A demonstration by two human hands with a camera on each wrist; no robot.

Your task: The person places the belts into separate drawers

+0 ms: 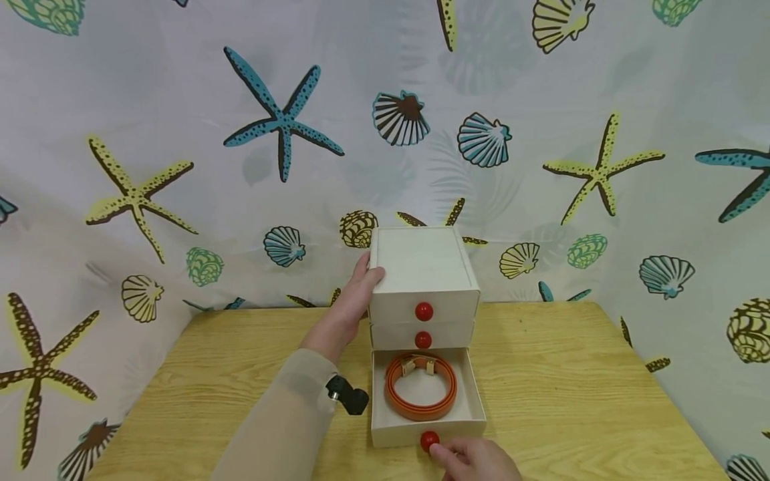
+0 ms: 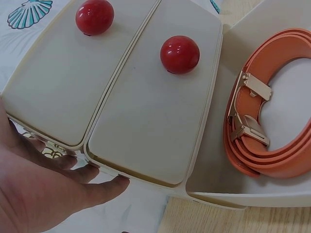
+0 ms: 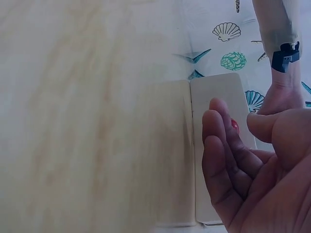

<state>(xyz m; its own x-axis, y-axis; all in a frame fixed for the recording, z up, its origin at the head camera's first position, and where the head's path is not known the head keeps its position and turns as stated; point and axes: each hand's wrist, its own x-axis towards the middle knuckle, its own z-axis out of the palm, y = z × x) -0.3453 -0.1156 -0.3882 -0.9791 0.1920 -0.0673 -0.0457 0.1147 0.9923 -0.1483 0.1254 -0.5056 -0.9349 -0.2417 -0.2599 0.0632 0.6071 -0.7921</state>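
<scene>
A cream drawer box (image 1: 424, 260) stands on the table with its bottom drawer (image 1: 385, 434) pulled out. Inside lies a coiled orange belt (image 1: 391, 394) with gold-coloured metal fittings (image 2: 250, 128). My left hand (image 1: 355, 294) rests against the box's left side, thumb at the top edge, the other fingers (image 2: 104, 189) fairly straight along the side. At the bottom drawer's red knob (image 1: 430, 440), my right hand (image 1: 478, 459) touches the lower right with a fingertip. Its fingers (image 3: 218, 165) bend loosely, and the thumb stands apart from them in the right wrist view.
Two upper drawers with red knobs, one the top knob (image 1: 424, 311) and one the middle knob (image 1: 424, 340), are closed. The box sits on a wooden table (image 1: 559, 374). Behind and beside it hangs a sheet (image 1: 361, 60) printed with starfish and shells.
</scene>
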